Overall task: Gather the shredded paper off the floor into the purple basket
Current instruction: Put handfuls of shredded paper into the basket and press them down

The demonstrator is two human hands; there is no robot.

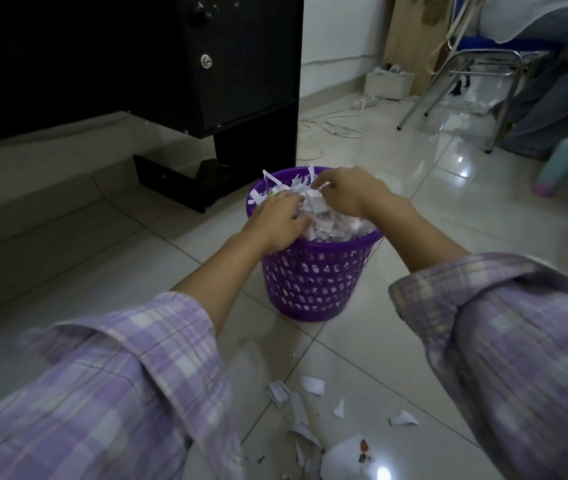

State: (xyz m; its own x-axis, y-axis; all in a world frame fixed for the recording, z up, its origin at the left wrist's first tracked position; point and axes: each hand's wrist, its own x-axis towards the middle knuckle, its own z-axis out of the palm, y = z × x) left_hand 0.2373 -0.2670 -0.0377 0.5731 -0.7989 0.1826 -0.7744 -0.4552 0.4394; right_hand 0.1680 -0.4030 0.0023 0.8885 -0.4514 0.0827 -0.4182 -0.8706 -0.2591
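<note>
A purple perforated basket (313, 282) stands on the tiled floor, heaped above its rim with white shredded paper (331, 223). Both hands are on top of that heap. My left hand (275, 220) lies over the heap's near left side, fingers bent down into the paper. My right hand (348, 192) is over the far side, its fingertips curled into the strips. Several loose paper scraps (305, 407) lie on the floor in front of me, between my plaid sleeves. A larger white sheet (344, 459) lies at the bottom edge.
A black cabinet (247, 64) stands just behind the basket. A white power strip (365, 102) and its cable trail across the floor at the back. A metal chair (476, 81) with a seated person is at the far right, next to a pastel bottle (566, 161).
</note>
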